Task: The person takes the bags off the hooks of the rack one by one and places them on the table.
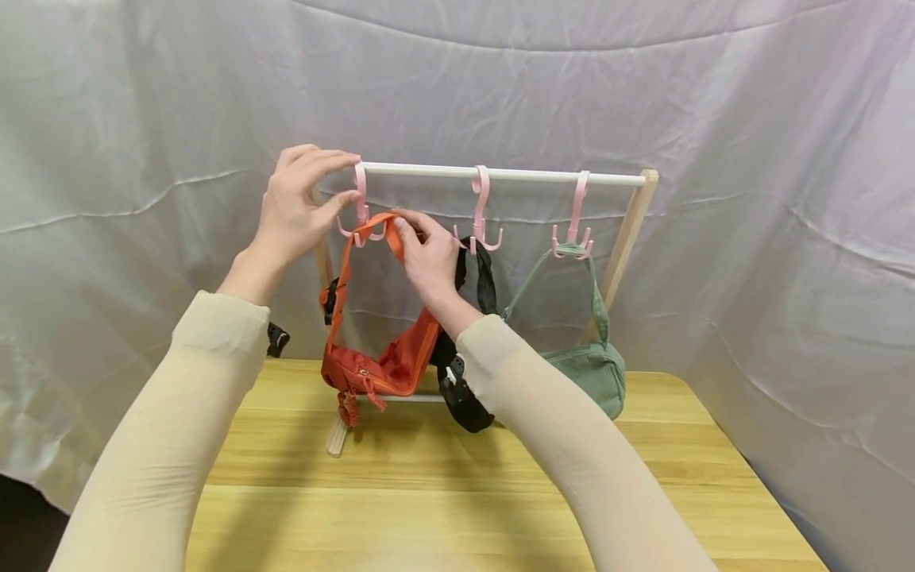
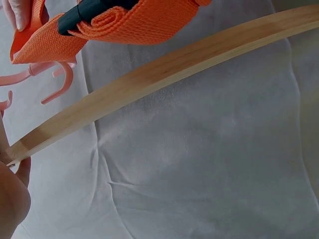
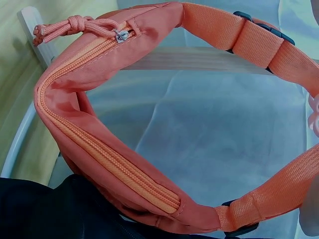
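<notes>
A red-orange waist bag (image 1: pixel 407 359) hangs by its orange strap (image 1: pixel 341 286) at the leftmost pink hook (image 1: pixel 361 210). My right hand (image 1: pixel 434 258) pinches the top of that strap, just right of the hook's prongs. My left hand (image 1: pixel 295 202) holds the upper part of the same hook at the rod's left end, fingertips above and thumb lower. In the left wrist view the strap (image 2: pixel 149 25) lies close to the pink prongs (image 2: pixel 65 84). The right wrist view shows the bag's zipper (image 3: pixel 114 157) and a corded pull (image 3: pixel 75 27).
A white rod (image 1: pixel 429 170) runs between wooden posts (image 1: pixel 629 226). A black bag (image 1: pixel 468 409) hangs below the middle pink hook (image 1: pixel 482 202), and a green bag (image 1: pixel 604 377) hangs from the right hook (image 1: pixel 577 210). The rack stands on a wooden table (image 1: pixel 400 508) before a grey cloth.
</notes>
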